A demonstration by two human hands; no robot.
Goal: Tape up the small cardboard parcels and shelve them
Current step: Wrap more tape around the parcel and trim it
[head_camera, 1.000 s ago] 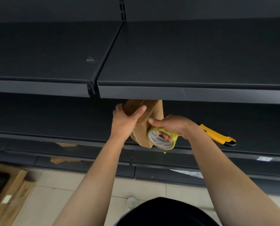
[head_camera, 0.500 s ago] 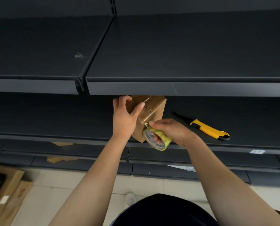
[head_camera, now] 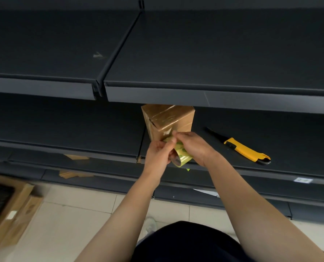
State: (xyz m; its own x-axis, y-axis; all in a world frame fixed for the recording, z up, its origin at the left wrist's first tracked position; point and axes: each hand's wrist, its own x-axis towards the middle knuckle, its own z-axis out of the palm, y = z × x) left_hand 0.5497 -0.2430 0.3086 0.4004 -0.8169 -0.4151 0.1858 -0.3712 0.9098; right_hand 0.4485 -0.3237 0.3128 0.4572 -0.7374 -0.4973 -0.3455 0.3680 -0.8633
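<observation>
Left hand (head_camera: 158, 156), right hand (head_camera: 194, 146) grip tape roll (head_camera: 182, 160); taped parcel (head_camera: 174, 118) shelved.

The bare left forearm (head_camera: 131, 208) and right forearm (head_camera: 238, 201) reach away from the body and converge toward the middle. The left hand (head_camera: 158, 156) has its fingers curled and its thumb raised, pinching the tape roll (head_camera: 183, 159) from the left. The right hand (head_camera: 194, 146) grips the same roll from the right, knuckles up (its fingertips meet the left thumb).
</observation>
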